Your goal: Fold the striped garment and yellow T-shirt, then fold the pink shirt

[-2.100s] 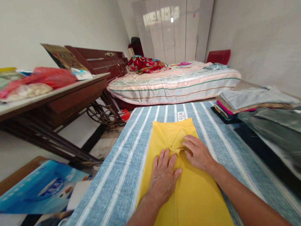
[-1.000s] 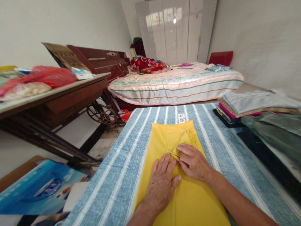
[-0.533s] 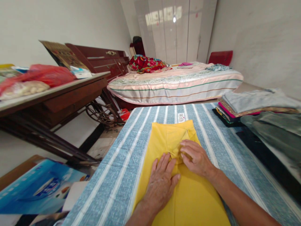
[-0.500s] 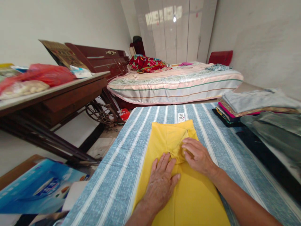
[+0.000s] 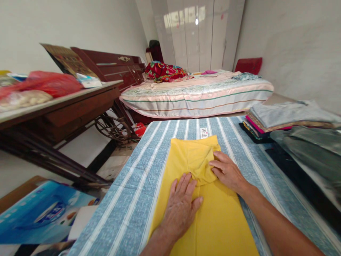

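Head view, centre to bottom edge of the frame: one long, plain yellow cloth garment (image 5: 217, 217), spread lengthwise over a blue-and-white striped fabric cover (image 5: 128, 192), narrow end toward the middle of the frame, wide end cut off below. Near that narrow end, a loose, rumpled flap (image 5: 202, 169) of the same yellow cloth, marked by small creases. At lower centre, left hand (image 5: 181, 204) palm down on the garment, fingers extended and slightly parted, thumb out to the side, fingertips just beside the flap's lower left corner; nothing gripped. Right of centre, right hand (image 5: 227, 172) at the flap's right edge, fingers loosely bent; impossible to tell whether pinching cloth or merely resting on it. Well apart at the right of the frame, a stack of folded clothes (image 5: 290, 113) with pale grey cloth on top, and below it a dark grey-green garment (image 5: 309, 149).

Likely trouble, as a judgement: creases pressed into the flap if flattened unevenly; whole yellow garment dragged askew if pulled from the right with too little weight under the left palm; flap bunched or sprung back, given cloth apparently soft and thin.
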